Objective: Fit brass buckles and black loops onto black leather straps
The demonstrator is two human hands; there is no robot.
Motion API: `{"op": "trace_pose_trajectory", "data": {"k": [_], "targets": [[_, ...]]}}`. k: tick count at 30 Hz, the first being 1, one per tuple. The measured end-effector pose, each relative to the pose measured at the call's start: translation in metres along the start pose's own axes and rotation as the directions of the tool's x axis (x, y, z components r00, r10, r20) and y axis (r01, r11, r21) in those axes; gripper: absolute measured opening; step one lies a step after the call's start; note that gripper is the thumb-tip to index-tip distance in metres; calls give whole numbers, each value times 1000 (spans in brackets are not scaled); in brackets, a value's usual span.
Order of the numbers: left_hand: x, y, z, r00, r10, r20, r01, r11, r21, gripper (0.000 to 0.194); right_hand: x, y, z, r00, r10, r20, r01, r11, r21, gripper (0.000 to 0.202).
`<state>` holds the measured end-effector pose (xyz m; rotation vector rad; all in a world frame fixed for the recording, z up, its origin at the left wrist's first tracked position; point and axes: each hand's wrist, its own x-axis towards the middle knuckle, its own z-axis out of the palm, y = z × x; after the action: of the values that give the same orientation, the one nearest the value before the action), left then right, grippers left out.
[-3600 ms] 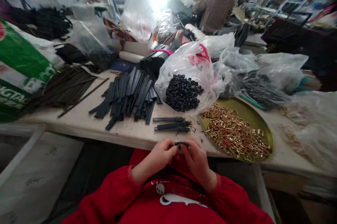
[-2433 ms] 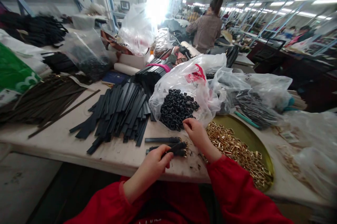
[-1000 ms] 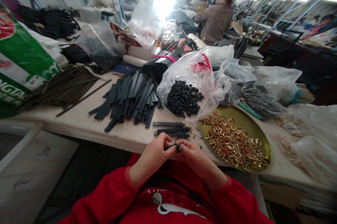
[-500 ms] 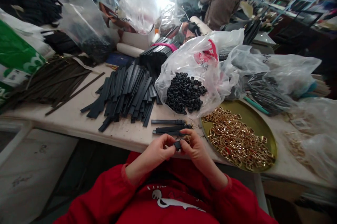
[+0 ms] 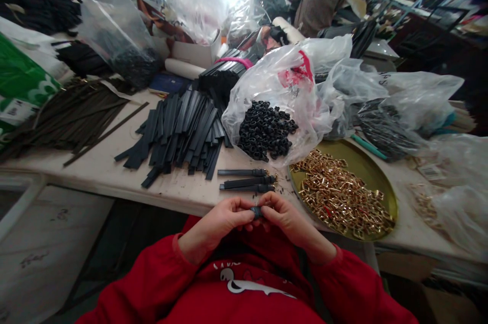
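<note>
On the table (image 5: 179,194), a pile of black straps (image 5: 183,131), a plastic bag (image 5: 263,85) of black loops (image 5: 267,133) and a brass-coloured tray (image 5: 368,161) of gold buckles (image 5: 343,194) crowd round three short straps (image 5: 247,182), just beyond my hands. My right hand (image 5: 284,213), earlier at the loops, is back beside my left hand (image 5: 225,217). Both pinch one dark strap piece (image 5: 256,212) near the table's front edge; my fingers hide most of it.

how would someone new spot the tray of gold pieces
On the pale worktable, look right of the clear bag holding black loops. The tray is rounded, gold-coloured, heaped with shiny gold pieces, unlike the dark straps and plastic bags nearby.
</note>
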<state>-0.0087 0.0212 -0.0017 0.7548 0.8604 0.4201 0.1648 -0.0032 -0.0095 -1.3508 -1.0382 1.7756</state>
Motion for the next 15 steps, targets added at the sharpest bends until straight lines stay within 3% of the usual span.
{"op": "trace_pose_trajectory", "data": {"k": [1, 3, 6, 8, 12, 15], "targets": [[-1, -2, 0, 1000, -1, 0, 1, 1000, -5, 25, -3, 0, 0, 996, -85, -27, 80, 986, -148, 12], [-2, -6, 1, 1000, 3, -4, -3, 1000, 19, 25, -8, -3, -1, 960, -278, -21, 241, 865, -439, 3], [-4, -13, 4, 999, 34, -22, -31, 992, 122, 24, -19, -8, -2, 904, -416, 99, 378, 669, -640, 9], [-8, -15, 6, 998, 53, -19, -48, 980, 195, 22, -26, -10, -3, 913, -378, 153, 384, 672, -633, 9], [-20, -19, 11, 998, 44, 38, -55, 940, 337, 22, -40, -10, 0, 955, -215, 206, 294, 795, -530, 10], [-27, -23, 16, 998, 61, 32, -69, 906, 418, 21, -46, -10, 5, 937, -238, 257, 348, 716, -605, 10]]}}
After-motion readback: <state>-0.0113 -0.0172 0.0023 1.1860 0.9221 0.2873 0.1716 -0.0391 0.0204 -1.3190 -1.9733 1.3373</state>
